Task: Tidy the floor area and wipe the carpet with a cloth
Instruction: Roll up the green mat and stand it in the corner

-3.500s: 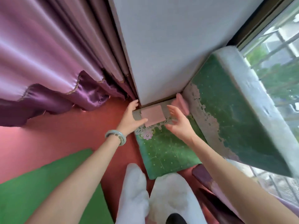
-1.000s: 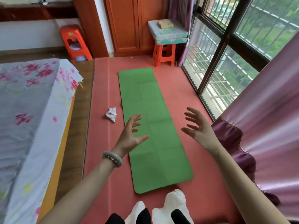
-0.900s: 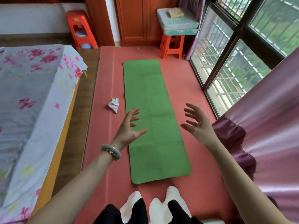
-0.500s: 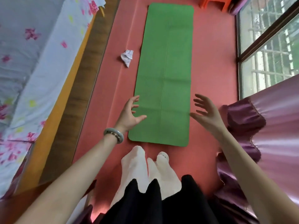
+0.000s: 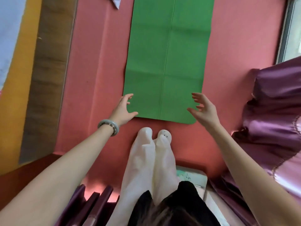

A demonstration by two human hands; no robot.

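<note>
A long green mat lies flat on the red carpet, its near short edge just ahead of my feet. My left hand, with a pale bangle on the wrist, hovers with spread fingers at the mat's near left corner. My right hand is spread over the near right corner. Neither holds anything. A crumpled white cloth shows only as a tip at the top edge, left of the mat.
My white-socked feet stand on the carpet behind the mat. Purple curtain folds bunch on the right below a window frame. A wooden floor strip and a yellow bed base run along the left.
My view has tilted further down and closer to the floor. Both hands have dropped to the near corners of the green mat. The white cloth has slid almost out of view at the top.
</note>
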